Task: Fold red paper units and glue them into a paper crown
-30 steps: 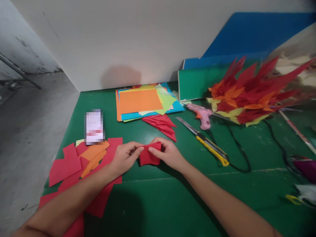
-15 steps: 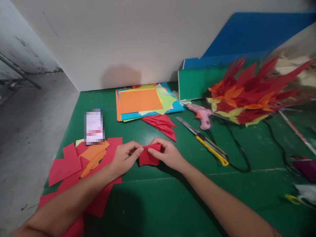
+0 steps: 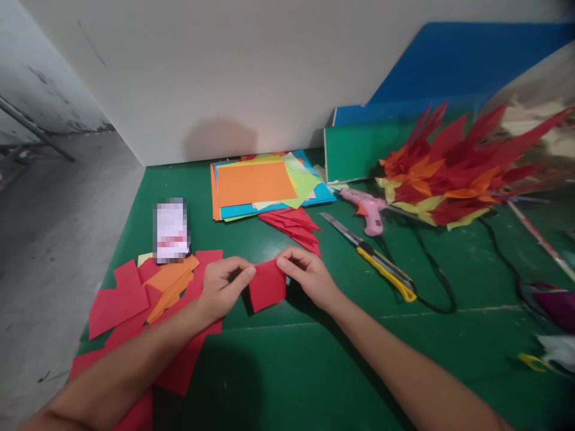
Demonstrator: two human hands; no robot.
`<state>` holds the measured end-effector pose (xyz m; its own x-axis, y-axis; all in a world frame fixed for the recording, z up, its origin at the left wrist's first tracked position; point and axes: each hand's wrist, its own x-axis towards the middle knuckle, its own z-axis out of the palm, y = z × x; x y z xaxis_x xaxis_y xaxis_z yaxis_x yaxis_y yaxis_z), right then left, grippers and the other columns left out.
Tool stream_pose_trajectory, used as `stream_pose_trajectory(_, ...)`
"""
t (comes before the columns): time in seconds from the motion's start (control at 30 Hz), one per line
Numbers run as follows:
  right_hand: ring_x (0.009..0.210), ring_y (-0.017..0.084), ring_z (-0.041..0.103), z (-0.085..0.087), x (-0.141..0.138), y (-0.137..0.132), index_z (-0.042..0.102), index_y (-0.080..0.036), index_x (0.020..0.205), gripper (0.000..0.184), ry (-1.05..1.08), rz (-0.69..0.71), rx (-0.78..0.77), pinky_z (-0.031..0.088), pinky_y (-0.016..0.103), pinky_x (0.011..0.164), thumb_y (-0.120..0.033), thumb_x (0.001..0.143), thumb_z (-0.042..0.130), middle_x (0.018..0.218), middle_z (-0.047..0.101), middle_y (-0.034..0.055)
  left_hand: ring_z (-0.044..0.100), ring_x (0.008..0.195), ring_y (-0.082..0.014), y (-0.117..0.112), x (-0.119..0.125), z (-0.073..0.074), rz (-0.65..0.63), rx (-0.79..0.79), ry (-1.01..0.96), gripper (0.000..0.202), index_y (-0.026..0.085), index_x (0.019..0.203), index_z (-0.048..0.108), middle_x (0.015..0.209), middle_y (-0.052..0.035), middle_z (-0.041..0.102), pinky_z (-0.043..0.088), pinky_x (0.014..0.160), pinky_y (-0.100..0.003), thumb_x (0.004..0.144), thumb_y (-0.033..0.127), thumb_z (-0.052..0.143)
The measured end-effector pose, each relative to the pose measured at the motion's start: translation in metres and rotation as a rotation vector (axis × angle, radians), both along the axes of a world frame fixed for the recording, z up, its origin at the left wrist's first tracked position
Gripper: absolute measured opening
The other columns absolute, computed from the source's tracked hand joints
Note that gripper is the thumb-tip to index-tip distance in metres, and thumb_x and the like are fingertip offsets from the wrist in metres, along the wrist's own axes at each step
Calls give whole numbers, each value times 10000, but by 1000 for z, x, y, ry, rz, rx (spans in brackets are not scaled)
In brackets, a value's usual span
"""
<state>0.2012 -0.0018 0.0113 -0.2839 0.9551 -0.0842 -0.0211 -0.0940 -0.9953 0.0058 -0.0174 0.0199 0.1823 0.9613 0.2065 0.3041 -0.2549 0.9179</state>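
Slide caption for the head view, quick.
Left hand and right hand pinch a red paper by its upper corners over a green table.

Can't see the ends of some fingers [image 3: 299, 254], tucked out of sight by the small red paper [image 3: 268, 288]. Can't read the phone-shaped thing [image 3: 171, 230], all blurry squares. Can't see all the red sheets [image 3: 121, 302] under the left arm [image 3: 135, 362]. Can't name the purple thing [image 3: 557, 307], cut off by the right edge, or the blurry pale heap [image 3: 532, 118] behind the paper flames [image 3: 467, 157].
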Motion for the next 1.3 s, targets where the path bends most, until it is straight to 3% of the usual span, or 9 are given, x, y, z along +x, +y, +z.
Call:
stream_pose_trajectory(0.27, 614, 116, 501, 0, 0, 2, 630, -194, 640, 252, 47, -42, -11, 422, 253, 617, -415, 751, 678, 639, 575, -15, 527, 567, -108, 3, 2, -2, 60, -121, -97, 226, 173, 639, 606, 604, 11, 608, 417, 547, -211, 818, 311, 589)
stream_pose_trajectory(0.5, 640, 148, 557, -2, 1, 2, 741, -199, 726, 213, -5, -80, -37, 457, 296, 639, -408, 720, 699, 681, 671, 13, 535, 586, -120, 6, 2, -1, 96, -172, -166, 215, 180, 619, 625, 606, 8, 614, 429, 564, -224, 787, 314, 619)
stream_pose_trajectory(0.63, 656, 152, 583, -2, 2, 3, 758, -207, 766, 211, -3, -92, -55, 476, 302, 656, -406, 713, 712, 702, 690, 17, 542, 579, -115, 4, 1, -3, 89, -94, -102, 220, 182, 644, 618, 613, 12, 621, 429, 559, -218, 821, 310, 596)
stream_pose_trajectory(0.83, 679, 129, 590, -4, 5, 4, 722, -222, 757, 189, 99, -141, -85, 481, 278, 689, -382, 667, 768, 739, 684, -1, 607, 570, -104, 1, -1, -1, 62, 178, 46, 157, 187, 720, 652, 672, 3, 693, 447, 547, -192, 844, 242, 573)
stream_pose_trajectory(0.97, 695, 125, 584, -3, 5, 4, 697, -216, 730, 177, 145, -127, -78, 468, 272, 703, -373, 683, 764, 732, 664, -5, 622, 550, -100, 1, 0, 1, 37, 280, 106, 165, 185, 729, 662, 657, 0, 702, 459, 533, -182, 854, 221, 560)
stream_pose_trajectory(1.1, 726, 137, 578, -3, 3, 4, 673, -214, 686, 177, 208, -124, -65, 457, 279, 712, -364, 682, 766, 752, 654, 3, 625, 551, -101, 0, 1, 2, 23, 284, 107, 182, 184, 709, 654, 643, 2, 695, 464, 531, -180, 857, 220, 554)
stream_pose_trajectory(1.3, 676, 117, 533, -5, 1, 3, 646, -209, 699, 209, 265, -108, -110, 427, 248, 641, -400, 745, 718, 731, 603, -5, 592, 544, -100, -1, 2, -1, 56, 142, 30, 193, 182, 694, 632, 629, 8, 667, 451, 518, -183, 856, 260, 563)
